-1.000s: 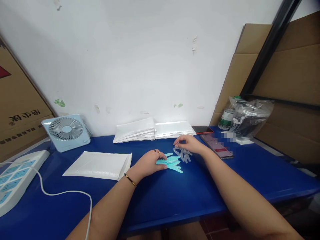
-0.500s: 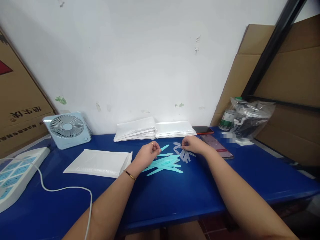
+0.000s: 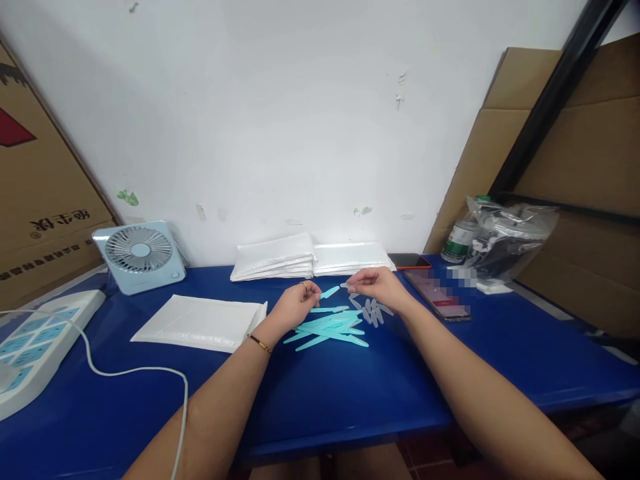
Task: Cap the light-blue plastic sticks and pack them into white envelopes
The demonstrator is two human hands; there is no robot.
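Note:
My left hand (image 3: 300, 301) is closed on a turquoise eyebrow razor (image 3: 330, 292), its blade end pointing right. Facing it, my right hand (image 3: 377, 287) pinches a small clear blade cap (image 3: 345, 285). A narrow gap separates the cap from the razor's tip. Below both hands lies a crisscrossed pile of turquoise razors (image 3: 330, 327) on the blue table. Several loose clear caps (image 3: 374, 312) are scattered beside the pile, under my right hand.
A white padded envelope (image 3: 195, 323) lies left of my hands, and stacked envelopes (image 3: 273, 257) rest against the wall. A blue fan (image 3: 140, 250), a power strip (image 3: 45, 350) and a white cable (image 3: 130, 370) are on the left. Phones (image 3: 440, 297) and a bagged item (image 3: 505, 247) are right.
My right hand has lifted from the loose caps and moved left toward the razor, carrying a clear cap. My left hand keeps its hold on the razor.

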